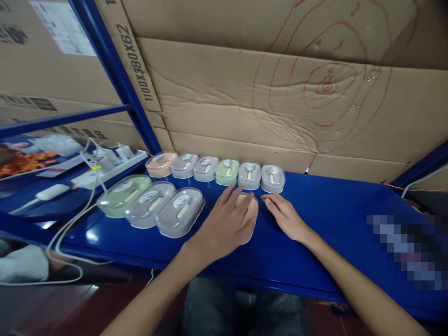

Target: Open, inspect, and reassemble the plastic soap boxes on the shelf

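Taking the clock from the middle of our view, we saw brown cardboard (210, 79) across 12 o'clock, with red rings (327, 85) drawn on it toward 2 o'clock. Beneath it, the blue table (336, 210) stretched from 3 o'clock round through 6 to nearly 9. Along its back, six boxes ran from 9 o'clock through the middle to 3: a peach box (161, 170), two grey boxes (184, 173), a green box (224, 177) and two more grey. Nearer us, toward 8 o'clock, sat another green box (121, 203) and two more grey, side by side. A white power strip (111, 173) with plugs lay at 9 o'clock.

Our left hand (226, 219) was at 6 o'clock, fingers spread over a second peach box (252, 219); its thumb was hidden, so we could not tell whether the grip was clamped on it. Our right hand (290, 221), at 4 o'clock, had its grip loosely apart, just beside that box. The box itself stood on the table at 5 o'clock, partly covered. Smallest were pale tabs (184, 212) and round labels (181, 201) on the other boxes.
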`<state>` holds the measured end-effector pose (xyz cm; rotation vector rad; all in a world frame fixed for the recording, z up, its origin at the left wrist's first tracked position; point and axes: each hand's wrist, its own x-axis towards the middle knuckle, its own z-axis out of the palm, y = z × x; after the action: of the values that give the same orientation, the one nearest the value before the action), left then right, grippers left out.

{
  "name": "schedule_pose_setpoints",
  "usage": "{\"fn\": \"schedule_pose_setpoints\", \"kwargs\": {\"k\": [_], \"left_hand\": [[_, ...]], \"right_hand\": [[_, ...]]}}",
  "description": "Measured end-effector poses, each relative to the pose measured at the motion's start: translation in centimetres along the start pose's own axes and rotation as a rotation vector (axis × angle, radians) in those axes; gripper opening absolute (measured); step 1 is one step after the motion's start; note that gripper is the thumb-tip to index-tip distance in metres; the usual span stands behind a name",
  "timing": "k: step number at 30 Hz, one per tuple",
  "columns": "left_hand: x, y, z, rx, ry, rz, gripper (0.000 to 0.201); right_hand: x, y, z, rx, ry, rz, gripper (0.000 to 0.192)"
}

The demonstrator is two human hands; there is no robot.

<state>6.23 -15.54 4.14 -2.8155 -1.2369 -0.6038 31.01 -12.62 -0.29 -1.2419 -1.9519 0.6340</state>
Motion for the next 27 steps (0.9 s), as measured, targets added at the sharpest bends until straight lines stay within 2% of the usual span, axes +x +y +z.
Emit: {"fn": "schedule_pose_setpoints", "kwargs": {"k": [2,5,10,13,16,19,27], "left_hand": [[-1.1,1.1,0.5,0.042,-0.015,0.046,0.054],[-2.7,1.7,1.4,0.115,0.0,0.028,0.062],[-4.8,0.6,2.2,0.185,0.099,-0.005,0.072],[-5.8,-0.2,2.5,0.209,0.129,-0.025,0.084],[-6.5,-0.6,2.7,0.233,0.146,-0.059,0.091],[-6.8,-0.7,2.7,0.258,0.148,-0.083,0.091],[-7.2,-1.0,2.4,0.269,0.149,-0.101,0.092]], "right_hand": [[0.1,0.1,0.0,0.002,0.01,-0.004,0.043],[0.1,0.1,0.0,-0.013,0.029,-0.003,0.043],[-0.1,0.3,0.1,-0.083,0.023,-0.003,0.042],[-0.2,0.7,0.1,-0.201,0.055,-0.052,0.04],[0.0,1.3,-0.2,-0.371,0.115,-0.114,0.038],[0.2,1.9,-0.7,-0.47,0.164,-0.111,0.039],[0.4,2.4,-0.8,-0.469,0.172,-0.073,0.042]]}}
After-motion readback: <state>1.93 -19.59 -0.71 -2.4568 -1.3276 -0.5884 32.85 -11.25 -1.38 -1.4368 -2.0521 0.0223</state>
